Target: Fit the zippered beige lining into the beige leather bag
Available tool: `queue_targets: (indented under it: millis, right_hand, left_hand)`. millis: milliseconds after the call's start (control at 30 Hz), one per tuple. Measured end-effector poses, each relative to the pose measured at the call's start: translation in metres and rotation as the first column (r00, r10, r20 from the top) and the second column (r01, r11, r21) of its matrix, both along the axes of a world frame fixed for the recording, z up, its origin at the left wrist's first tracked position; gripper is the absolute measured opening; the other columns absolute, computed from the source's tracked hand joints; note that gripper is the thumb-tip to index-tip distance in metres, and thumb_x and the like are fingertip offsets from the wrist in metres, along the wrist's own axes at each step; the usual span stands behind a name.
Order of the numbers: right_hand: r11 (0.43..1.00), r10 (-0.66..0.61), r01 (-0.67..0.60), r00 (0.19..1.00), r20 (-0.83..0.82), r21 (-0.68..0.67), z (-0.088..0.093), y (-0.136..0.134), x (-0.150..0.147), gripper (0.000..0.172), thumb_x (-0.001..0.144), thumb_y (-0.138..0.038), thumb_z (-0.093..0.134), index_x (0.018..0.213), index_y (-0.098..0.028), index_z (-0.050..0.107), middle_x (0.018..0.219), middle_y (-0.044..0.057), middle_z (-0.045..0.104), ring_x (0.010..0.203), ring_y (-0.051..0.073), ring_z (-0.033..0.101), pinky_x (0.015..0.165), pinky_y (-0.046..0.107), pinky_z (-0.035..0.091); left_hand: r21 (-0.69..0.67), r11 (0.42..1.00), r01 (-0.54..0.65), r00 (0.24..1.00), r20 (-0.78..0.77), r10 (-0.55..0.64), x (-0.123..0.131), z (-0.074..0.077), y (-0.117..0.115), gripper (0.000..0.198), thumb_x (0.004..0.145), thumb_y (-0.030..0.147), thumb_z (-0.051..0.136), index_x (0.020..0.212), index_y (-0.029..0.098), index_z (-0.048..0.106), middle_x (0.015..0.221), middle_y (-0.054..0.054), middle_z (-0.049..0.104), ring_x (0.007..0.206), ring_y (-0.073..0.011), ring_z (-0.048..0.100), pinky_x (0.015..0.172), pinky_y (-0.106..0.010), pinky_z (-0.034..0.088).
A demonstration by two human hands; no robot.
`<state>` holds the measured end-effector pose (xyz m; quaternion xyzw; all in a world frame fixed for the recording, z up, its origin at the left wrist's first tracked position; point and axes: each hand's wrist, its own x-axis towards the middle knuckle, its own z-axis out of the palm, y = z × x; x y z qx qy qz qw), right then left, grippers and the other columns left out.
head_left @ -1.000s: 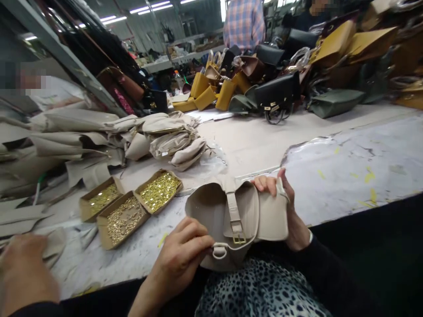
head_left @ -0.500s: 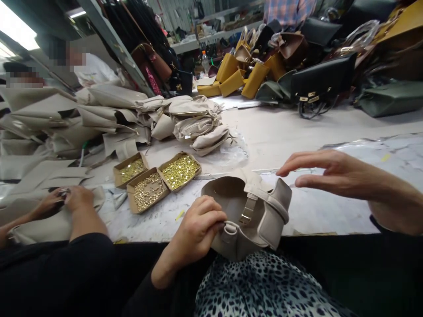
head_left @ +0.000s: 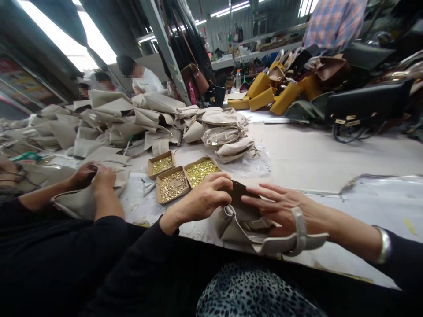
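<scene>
A beige handbag [head_left: 233, 229] rests at the table's front edge, its mouth turned up towards me. My left hand [head_left: 206, 197] has its fingers closed on the bag's upper left rim, beside a small rolled loop. Stretched over the mouth, my right hand [head_left: 286, 209] has its fingers spread and points left into the opening. Its lower fingers are partly hidden by the bag. A beige strap band [head_left: 300, 231] stands up in front of that hand. Inside the bag, a metal-trimmed tab shows partly.
Left of my hands stand small cardboard trays [head_left: 172, 187] of gold-coloured metal pieces. A co-worker's hands [head_left: 99, 176] work on another beige piece. Behind them lie piled beige bag parts [head_left: 119, 127]. Yellow bags [head_left: 259, 86] and a black bag [head_left: 366, 105] sit at the back right.
My right hand has moved left and down, from above the bag into its mouth. The bag's strapped front has tipped down towards me. The view has swung left.
</scene>
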<state>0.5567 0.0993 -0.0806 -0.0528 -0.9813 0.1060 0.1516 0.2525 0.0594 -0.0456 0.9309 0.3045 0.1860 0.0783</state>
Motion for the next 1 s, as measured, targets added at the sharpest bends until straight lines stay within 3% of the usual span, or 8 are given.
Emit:
queue_targets:
  millis: [33,100,200,367,533,733,900,1000]
  right_hand:
    - [0.997,0.012,-0.013,1.000,0.014,0.077,-0.003,-0.004,0.000,0.007,0.090,-0.021,0.080,0.096,-0.019,0.077,0.134,0.010,0.069,0.140,0.031,0.052,0.126,0.053,0.033]
    - [0.985,-0.018,0.019,1.000,-0.008,0.170,-0.008,-0.010,0.001,0.020,0.101,-0.013,0.060,0.084,-0.019,0.070,0.095,0.005,0.072,0.107,0.024,0.067,0.116,0.047,0.044]
    - [0.965,-0.188,0.215,0.966,-0.177,0.148,-0.008,-0.023,0.004,0.033,0.108,-0.021,0.049,0.076,-0.020,0.058,0.073,0.001,0.058,0.074,0.021,0.057,0.089,0.044,0.051]
    - [0.851,-0.458,0.526,0.735,-0.500,-0.007,-0.018,-0.064,-0.013,0.028,0.101,-0.032,0.071,0.082,-0.018,0.056,0.080,0.004,0.063,0.080,0.023,0.059,0.080,0.041,0.046]
    - [0.808,-0.413,0.589,0.537,-0.736,-0.022,-0.044,-0.079,-0.035,0.017,0.097,-0.018,0.074,0.086,-0.018,0.061,0.080,0.005,0.068,0.083,0.024,0.066,0.088,0.041,0.050]
    - [0.768,-0.386,0.639,0.399,-0.832,-0.050,-0.040,-0.072,-0.034,0.018,0.092,-0.013,0.077,0.084,-0.018,0.062,0.075,0.005,0.068,0.076,0.023,0.068,0.083,0.040,0.054]
    - [0.818,-0.336,0.575,0.499,-0.798,0.016,-0.043,-0.081,-0.036,0.020,0.094,-0.020,0.078,0.079,-0.022,0.064,0.069,-0.001,0.070,0.069,0.021,0.072,0.083,0.037,0.059]
    - [0.909,-0.278,0.417,0.634,-0.721,0.017,-0.050,-0.087,-0.036,0.014,0.099,-0.028,0.075,0.086,-0.025,0.071,0.078,-0.001,0.076,0.069,0.019,0.075,0.080,0.030,0.064]
  left_hand:
    - [-0.001,1.000,-0.030,1.000,0.005,0.030,-0.006,0.001,0.002,0.018,0.096,0.007,0.060,0.094,0.019,0.072,0.119,-0.010,0.061,0.133,-0.0279,0.051,0.112,-0.045,0.050]
    - [-0.010,0.996,-0.091,0.996,0.004,0.091,-0.015,0.004,0.001,0.019,0.096,0.007,0.059,0.093,0.019,0.073,0.122,-0.011,0.057,0.133,-0.0284,0.051,0.111,-0.046,0.052]
    - [-0.020,0.981,-0.193,0.981,-0.003,0.193,-0.018,0.007,-0.010,0.022,0.097,0.007,0.056,0.097,0.019,0.074,0.132,-0.013,0.054,0.139,-0.0303,0.047,0.116,-0.050,0.049]
    - [-0.228,0.907,-0.353,0.911,0.137,0.389,-0.006,-0.011,-0.043,0.022,0.098,0.011,0.053,0.106,0.020,0.070,0.155,-0.012,0.046,0.148,-0.0300,0.042,0.124,-0.052,0.041]
    - [-0.409,0.774,-0.483,0.757,0.250,0.604,0.003,-0.050,-0.076,0.039,0.081,0.008,0.069,0.117,0.022,0.063,0.166,-0.012,0.035,0.153,-0.0336,0.038,0.125,-0.053,0.040]
    - [-0.343,0.781,-0.522,0.673,0.397,0.624,-0.008,-0.083,-0.103,0.071,0.088,0.013,0.057,0.155,0.033,0.048,0.163,-0.007,0.044,0.150,-0.0302,0.046,0.125,-0.046,0.043]
    - [-0.441,0.731,-0.521,0.570,0.458,0.682,-0.016,-0.100,-0.092,0.042,0.095,0.029,0.065,0.137,0.029,0.069,0.143,-0.006,0.066,0.136,-0.0277,0.062,0.119,-0.040,0.050]
    - [-0.562,0.620,-0.547,0.296,0.563,0.772,-0.012,-0.106,-0.076,0.045,0.097,0.047,0.064,0.136,0.024,0.067,0.138,-0.009,0.069,0.132,-0.0287,0.064,0.120,-0.043,0.049]
